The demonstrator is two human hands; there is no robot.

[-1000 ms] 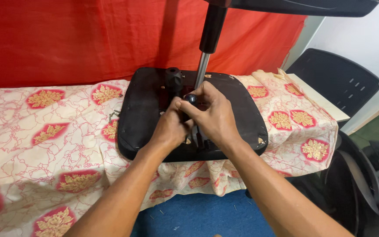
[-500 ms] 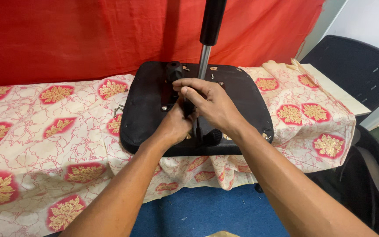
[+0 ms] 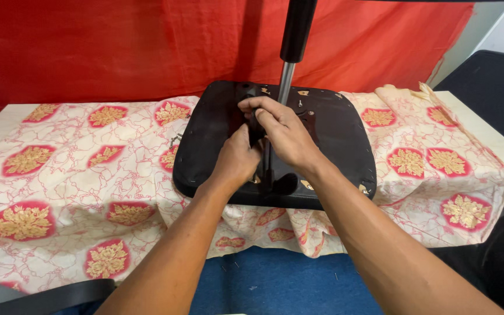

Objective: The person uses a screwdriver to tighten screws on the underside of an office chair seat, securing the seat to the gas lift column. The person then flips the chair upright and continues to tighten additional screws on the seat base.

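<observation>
Both bare forearms are extending forward from the bottom edge, converging over the middle of the work surface. The left hand (image 3: pixel 235 160) is lying knuckles-up, its fingers curling down onto the black metal mechanism plate (image 3: pixel 275 175) at the centre of the seat; how tightly it is gripping cannot be told. The right hand (image 3: pixel 284 133) is arching over the left, its fingers bending closed around a small dark part just beside the gas-lift column, thumb pressing inward. The upturned black plastic office-chair seat base (image 3: pixel 345 146) is resting flat on the cream cloth with red and gold floral medallions (image 3: pixel 88 169) covering the table. The chrome and black gas-lift column (image 3: pixel 290 52) is rising upright from the seat. A red fabric backdrop (image 3: pixel 118 46) is hanging behind.
</observation>
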